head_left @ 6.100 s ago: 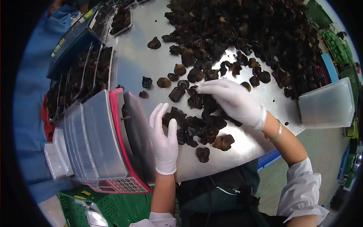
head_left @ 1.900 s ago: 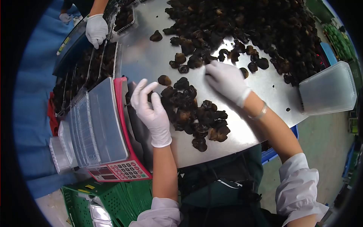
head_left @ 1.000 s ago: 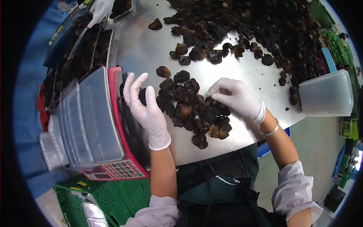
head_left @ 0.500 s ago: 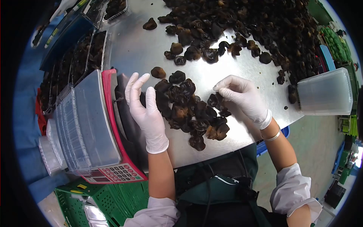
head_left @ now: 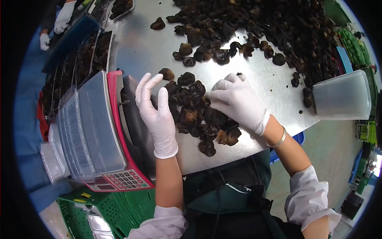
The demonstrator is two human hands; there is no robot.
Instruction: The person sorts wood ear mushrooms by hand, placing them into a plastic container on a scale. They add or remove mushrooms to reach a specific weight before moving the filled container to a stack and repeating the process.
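Gathering, seemingly: the heap of dark brown wood-ear mushrooms lies at the six o'clock edge of the shiny steel tabletop. Left hand, grip flat open and empty, walls its nine o'clock; right hand cups over it, hold unclear. Next: palms closing together.

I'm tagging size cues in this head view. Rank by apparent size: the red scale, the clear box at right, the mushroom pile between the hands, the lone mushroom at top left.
1. red scale
2. mushroom pile and clear box: about alike; the lens bends the edges, so I leave them unranked
3. lone mushroom
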